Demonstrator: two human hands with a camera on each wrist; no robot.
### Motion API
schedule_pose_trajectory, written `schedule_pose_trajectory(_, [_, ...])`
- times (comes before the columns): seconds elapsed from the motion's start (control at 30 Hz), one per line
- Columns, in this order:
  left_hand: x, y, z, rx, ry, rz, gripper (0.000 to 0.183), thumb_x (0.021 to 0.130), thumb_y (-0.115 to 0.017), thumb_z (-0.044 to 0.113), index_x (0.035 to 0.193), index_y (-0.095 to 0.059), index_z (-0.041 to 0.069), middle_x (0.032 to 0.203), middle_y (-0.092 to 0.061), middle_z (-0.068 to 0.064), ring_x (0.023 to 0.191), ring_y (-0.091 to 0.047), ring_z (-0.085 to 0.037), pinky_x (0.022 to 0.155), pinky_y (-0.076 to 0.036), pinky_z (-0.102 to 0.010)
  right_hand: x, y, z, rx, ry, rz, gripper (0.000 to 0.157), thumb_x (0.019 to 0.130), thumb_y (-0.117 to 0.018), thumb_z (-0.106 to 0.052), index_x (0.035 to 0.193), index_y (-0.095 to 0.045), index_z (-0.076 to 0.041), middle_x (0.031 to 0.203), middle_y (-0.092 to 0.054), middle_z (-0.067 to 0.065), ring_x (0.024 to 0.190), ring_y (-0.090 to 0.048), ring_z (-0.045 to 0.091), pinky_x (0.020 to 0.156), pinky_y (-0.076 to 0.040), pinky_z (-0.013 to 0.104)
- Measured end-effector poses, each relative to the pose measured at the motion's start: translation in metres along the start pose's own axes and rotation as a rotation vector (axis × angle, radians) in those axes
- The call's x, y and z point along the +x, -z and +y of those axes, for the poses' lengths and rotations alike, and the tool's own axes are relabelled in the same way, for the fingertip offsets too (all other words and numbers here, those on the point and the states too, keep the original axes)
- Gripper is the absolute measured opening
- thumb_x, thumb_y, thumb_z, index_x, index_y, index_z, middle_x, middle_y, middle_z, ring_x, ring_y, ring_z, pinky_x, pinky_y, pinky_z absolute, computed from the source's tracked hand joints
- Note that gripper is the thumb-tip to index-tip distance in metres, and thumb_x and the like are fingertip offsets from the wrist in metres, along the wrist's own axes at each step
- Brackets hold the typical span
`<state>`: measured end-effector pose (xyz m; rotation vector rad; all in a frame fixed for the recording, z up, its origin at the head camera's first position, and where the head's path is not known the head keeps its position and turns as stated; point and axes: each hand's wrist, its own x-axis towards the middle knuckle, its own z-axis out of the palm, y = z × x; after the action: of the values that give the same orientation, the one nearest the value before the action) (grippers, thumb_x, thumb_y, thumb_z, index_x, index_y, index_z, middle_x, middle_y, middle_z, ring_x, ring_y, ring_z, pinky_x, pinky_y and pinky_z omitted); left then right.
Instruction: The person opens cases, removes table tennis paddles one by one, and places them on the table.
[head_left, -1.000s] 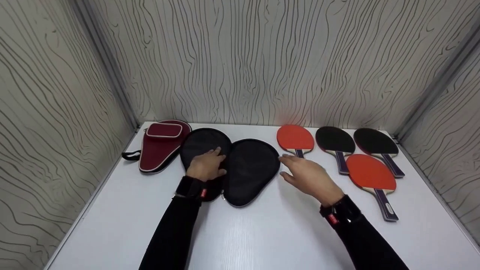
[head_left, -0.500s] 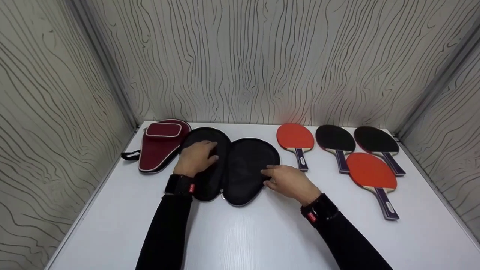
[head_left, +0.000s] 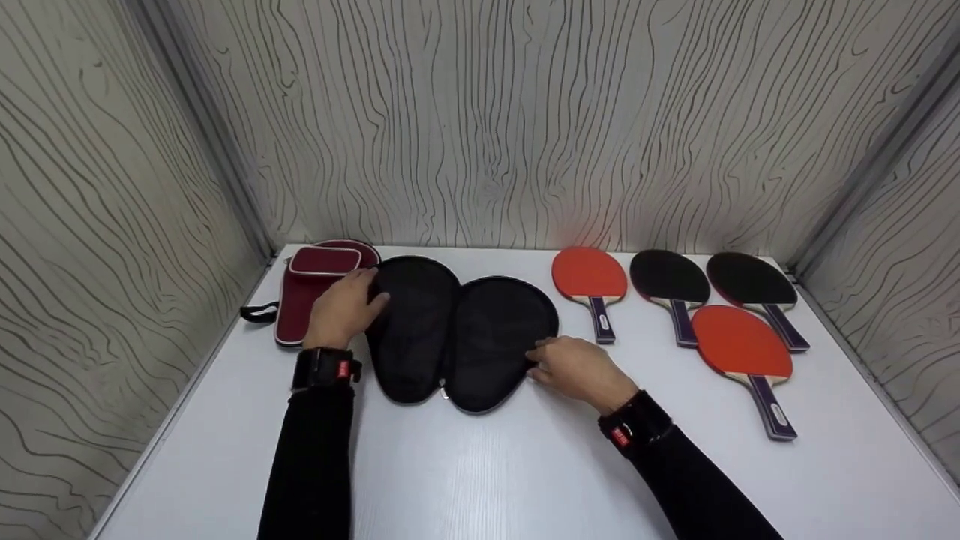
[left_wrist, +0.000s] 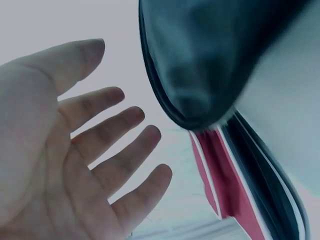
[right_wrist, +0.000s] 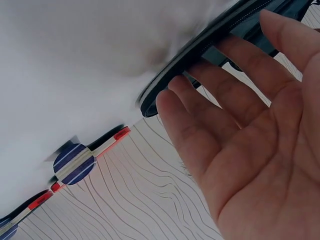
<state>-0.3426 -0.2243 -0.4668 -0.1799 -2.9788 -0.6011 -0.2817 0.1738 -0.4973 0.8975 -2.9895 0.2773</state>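
Note:
A black paddle case (head_left: 491, 337) lies unfolded on the table, its two halves side by side and its dark lining facing up. By its left edge is my left hand (head_left: 341, 309), in front of part of a dark red paddle case (head_left: 294, 304). The left wrist view shows this hand's fingers (left_wrist: 117, 165) spread and loosely bent, with nothing held. My right hand (head_left: 583, 373) is at the right edge of the unfolded case. Its fingertips meet the zippered rim (right_wrist: 165, 82) in the right wrist view, while the thumb stands apart.
Right of the case lie a red-faced paddle (head_left: 590, 274), two black-faced paddles (head_left: 670, 277) and another red-faced paddle (head_left: 742, 343) nearer the front. A wood-grain panel (head_left: 487, 127) stands along the table's back edge. Side panels flank the table.
My left hand has moved left, off the case's left half to its outer edge. The right hand came left to the case's right edge and has stayed there since half a second ago.

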Motion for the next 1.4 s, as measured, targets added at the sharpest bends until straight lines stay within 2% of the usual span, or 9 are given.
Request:
schedule_pose_trajectory(0.2, [-0.002, -0.002, -0.009, -0.01, 0.046, -0.051, 0.069, 0.12, -0.064, 0.032, 0.175, -0.047, -0.006, 0.178, -0.053, -0.032, 0.166, -0.054, -0.052, 0.136, -0.047, -0.068, 0.0, 0.0, 0.0, -0.006, 0.002, -0.004, 0.031, 0.11, -0.083, -0.022, 0.133, -0.088, -0.001, 0.142, -0.084, 0.024, 0.131, -0.083, 0.043, 0.109, -0.069, 0.058])
schedule_pose_trajectory(0.4, [-0.001, -0.003, -0.007, -0.008, 0.064, -0.076, 0.07, 0.121, -0.063, 0.035, 0.177, -0.046, -0.003, 0.177, -0.055, -0.032, 0.165, -0.055, -0.052, 0.134, -0.049, -0.069, 0.0, -0.001, 0.0, 0.006, 0.005, -0.002, 0.031, 0.109, -0.082, -0.02, 0.134, -0.087, 0.0, 0.143, -0.084, 0.024, 0.132, -0.083, 0.043, 0.11, -0.069, 0.059])
schedule_pose_trajectory(0.67, [-0.001, 0.005, 0.0, -0.062, 0.038, -0.061, 0.069, 0.121, -0.061, 0.037, 0.177, -0.046, -0.001, 0.179, -0.053, -0.03, 0.168, -0.053, -0.05, 0.137, -0.046, -0.069, -0.001, -0.002, 0.002, -0.005, 0.01, -0.002, 0.031, 0.109, -0.082, -0.019, 0.135, -0.087, -0.001, 0.144, -0.083, 0.024, 0.133, -0.083, 0.042, 0.111, -0.068, 0.058])
schedule_pose_trajectory(0.9, [-0.002, 0.014, 0.008, -0.146, 0.021, -0.013, 0.068, 0.121, -0.061, 0.039, 0.178, -0.048, 0.004, 0.184, -0.048, -0.028, 0.176, -0.041, -0.049, 0.144, -0.037, -0.067, 0.0, -0.002, 0.002, 0.001, -0.004, -0.019, 0.032, 0.11, -0.081, -0.019, 0.136, -0.087, -0.002, 0.146, -0.083, 0.024, 0.134, -0.082, 0.043, 0.112, -0.068, 0.059])
schedule_pose_trajectory(1.0, [-0.002, 0.018, 0.014, -0.18, -0.005, 0.026, 0.066, 0.122, -0.061, 0.039, 0.177, -0.051, 0.005, 0.184, -0.047, -0.028, 0.178, -0.037, -0.048, 0.146, -0.034, -0.066, 0.0, -0.001, 0.002, 0.005, -0.008, -0.024, 0.033, 0.11, -0.081, -0.019, 0.137, -0.087, -0.002, 0.146, -0.082, 0.024, 0.135, -0.082, 0.043, 0.112, -0.067, 0.059])
schedule_pose_trajectory(1.17, [-0.003, 0.022, 0.028, -0.253, -0.087, 0.092, 0.06, 0.121, -0.065, 0.034, 0.174, -0.056, 0.006, 0.179, -0.054, -0.024, 0.17, -0.05, -0.045, 0.142, -0.041, -0.064, 0.001, -0.001, 0.001, 0.003, -0.017, -0.036, 0.033, 0.11, -0.081, -0.02, 0.138, -0.086, -0.002, 0.147, -0.082, 0.023, 0.136, -0.081, 0.044, 0.113, -0.067, 0.06])
schedule_pose_trajectory(1.4, [-0.007, 0.02, 0.062, -0.251, -0.202, 0.12, 0.064, 0.117, -0.074, 0.028, 0.175, -0.055, 0.012, 0.181, -0.053, -0.018, 0.168, -0.054, -0.042, 0.138, -0.047, -0.061, 0.0, -0.001, 0.003, 0.001, -0.012, -0.041, 0.034, 0.11, -0.081, -0.02, 0.139, -0.086, -0.002, 0.148, -0.082, 0.024, 0.136, -0.081, 0.044, 0.115, -0.066, 0.06])
